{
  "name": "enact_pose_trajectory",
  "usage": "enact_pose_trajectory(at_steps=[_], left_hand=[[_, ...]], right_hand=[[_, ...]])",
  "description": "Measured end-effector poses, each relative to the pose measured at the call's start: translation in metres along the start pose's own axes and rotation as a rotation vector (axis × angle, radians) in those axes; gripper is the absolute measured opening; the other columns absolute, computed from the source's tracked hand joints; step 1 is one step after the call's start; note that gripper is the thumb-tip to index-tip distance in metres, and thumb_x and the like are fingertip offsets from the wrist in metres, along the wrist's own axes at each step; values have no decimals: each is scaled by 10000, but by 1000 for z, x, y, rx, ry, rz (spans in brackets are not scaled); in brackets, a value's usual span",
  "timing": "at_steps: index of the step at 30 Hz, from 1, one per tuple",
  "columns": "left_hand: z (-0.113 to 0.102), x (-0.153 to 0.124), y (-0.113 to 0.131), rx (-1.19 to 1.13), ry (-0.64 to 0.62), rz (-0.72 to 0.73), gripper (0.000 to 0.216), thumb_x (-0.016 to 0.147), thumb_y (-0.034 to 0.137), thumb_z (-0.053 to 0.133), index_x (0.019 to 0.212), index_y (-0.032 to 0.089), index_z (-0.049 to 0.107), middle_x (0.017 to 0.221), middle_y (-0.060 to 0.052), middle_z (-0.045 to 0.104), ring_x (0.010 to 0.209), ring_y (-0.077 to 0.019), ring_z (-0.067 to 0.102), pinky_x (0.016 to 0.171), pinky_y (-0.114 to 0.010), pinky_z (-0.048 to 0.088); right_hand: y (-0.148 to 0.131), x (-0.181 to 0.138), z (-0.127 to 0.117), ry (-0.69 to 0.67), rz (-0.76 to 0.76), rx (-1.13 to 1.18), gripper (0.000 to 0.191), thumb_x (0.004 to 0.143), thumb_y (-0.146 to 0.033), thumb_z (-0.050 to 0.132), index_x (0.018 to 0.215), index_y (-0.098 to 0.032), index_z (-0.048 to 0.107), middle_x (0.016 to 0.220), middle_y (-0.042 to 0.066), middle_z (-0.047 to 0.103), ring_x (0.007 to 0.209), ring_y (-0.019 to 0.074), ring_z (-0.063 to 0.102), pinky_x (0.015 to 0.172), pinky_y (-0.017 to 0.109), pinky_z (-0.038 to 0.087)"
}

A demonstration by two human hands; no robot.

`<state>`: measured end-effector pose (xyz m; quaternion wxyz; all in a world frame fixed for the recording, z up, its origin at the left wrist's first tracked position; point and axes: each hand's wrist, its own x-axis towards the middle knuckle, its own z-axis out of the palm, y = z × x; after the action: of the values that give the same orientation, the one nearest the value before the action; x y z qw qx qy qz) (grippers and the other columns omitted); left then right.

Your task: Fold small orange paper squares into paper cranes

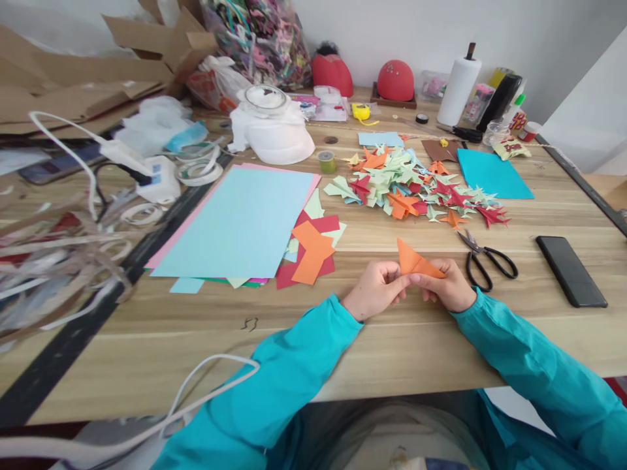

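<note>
Between both hands is a piece of orange paper (415, 260), folded to a pointed triangular shape and held just over the table. My left hand (379, 287) pinches its lower left part. The fingers of my right hand (448, 284) are closed on its right side, and the thumbs nearly meet at the bottom. Black-handled scissors (482, 258) lie just right of my right hand. Left of my hands, orange paper pieces (311, 251) rest on red and pale green ones. Beyond my hands sits a heap of folded paper figures (396, 179) in green, red, orange and blue.
A stack of coloured sheets (240, 222), light blue on top, lies at left. A black phone (571, 271) is at right, and a turquoise sheet (494, 173) lies behind. A spool of thread (326, 162) stands near the heap. A white cable (215, 391) crosses over my left sleeve.
</note>
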<state>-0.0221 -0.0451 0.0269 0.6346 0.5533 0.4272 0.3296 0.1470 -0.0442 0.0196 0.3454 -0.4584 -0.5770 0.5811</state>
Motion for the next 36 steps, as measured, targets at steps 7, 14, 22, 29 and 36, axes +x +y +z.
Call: enact_pose_trajectory(at_steps=[7, 14, 22, 29, 36], left_hand=[[-2, 0, 2, -34, 16, -21, 367, 698, 445, 648, 571, 130, 509, 465, 18, 530, 377, -55, 456, 389, -181, 361], [-6, 3, 1, -143, 40, -22, 359, 690, 451, 654, 629, 107, 571, 509, -7, 561, 406, -72, 486, 379, -190, 380], [-7, 3, 1, -169, 43, -32, 349, 685, 443, 660, 639, 107, 579, 513, -6, 565, 415, -72, 494, 379, -186, 382], [-10, 5, -1, -169, 75, -6, 322, 700, 416, 653, 639, 109, 579, 508, -6, 558, 414, -77, 493, 376, -189, 369], [-8, 3, 3, -77, -60, -29, 319, 733, 414, 612, 629, 116, 569, 555, -3, 570, 404, -43, 439, 385, -178, 308]], right_hand=[[3, 2, 0, 100, 11, 31, 353, 640, -453, 720, 538, -143, 585, 394, -21, 536, 307, 51, 377, 302, 183, 262], [2, 6, -1, 228, 12, 222, 413, 659, -492, 692, 480, -163, 519, 344, -29, 497, 275, 47, 355, 283, 178, 229], [5, 9, -3, 301, 75, 263, 476, 686, -582, 607, 462, -174, 511, 311, -15, 462, 258, 66, 344, 268, 196, 203], [7, 14, -6, 340, 56, 386, 484, 705, -601, 577, 481, -182, 487, 318, -15, 458, 280, 78, 379, 267, 191, 227], [10, 6, 0, 111, 53, 211, 374, 703, -473, 669, 554, -146, 567, 425, 0, 570, 324, 68, 449, 323, 177, 326]])
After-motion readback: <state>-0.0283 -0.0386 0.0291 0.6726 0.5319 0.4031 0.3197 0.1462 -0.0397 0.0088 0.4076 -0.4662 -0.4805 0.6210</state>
